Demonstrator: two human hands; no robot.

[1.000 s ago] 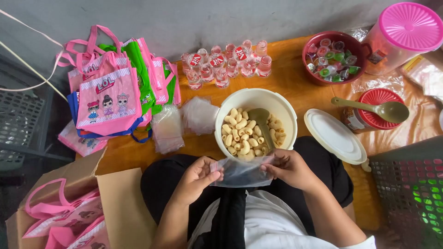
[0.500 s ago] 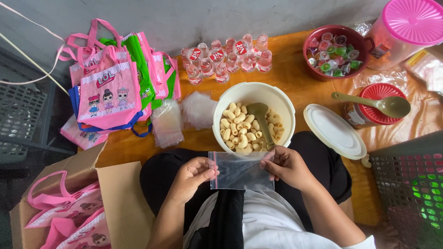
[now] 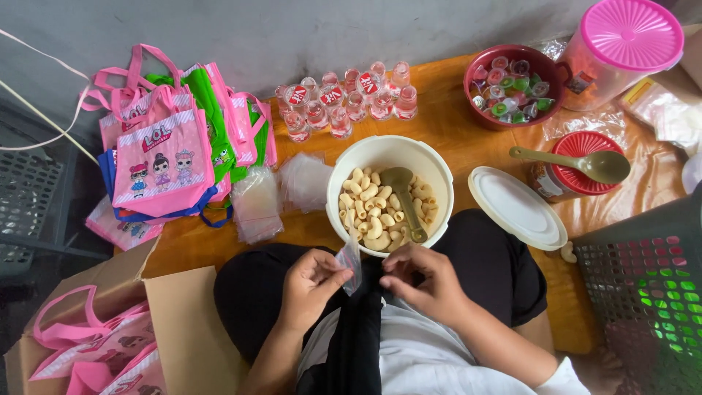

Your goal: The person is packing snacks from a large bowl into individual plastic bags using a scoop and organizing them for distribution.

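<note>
**Bag drawn in, hands close together over the lap**

Half a second ago I saw the small clear plastic bag stretched flat between both hands; now it is gathered into a narrow upright strip and the hands have come nearer each other. My left hand pinches the bag between thumb and fingertips, the other fingers curled in. My right hand is loosely curled with its fingertips pointing towards the bag; whether it touches the plastic I cannot tell. Both hands sit over the lap, just in front of the cream round plastic bowl.

That bowl holds pale curled macaroni-shaped snacks, and an olive-green plastic spoon lies in it with the handle towards me. Just right of the bowl lies a white round lid. Further right, a second olive-green spoon rests on a jar with a red ribbed lid. Behind them are a dark red bowl of small jelly cups and a clear tub with a pink lid. Small clear bottles with red labels stand in a cluster behind the cream bowl. To its left lie stacks of clear plastic bags, then pink and green printed tote bags. At lower left, an open cardboard box holds more pink bags.
</note>
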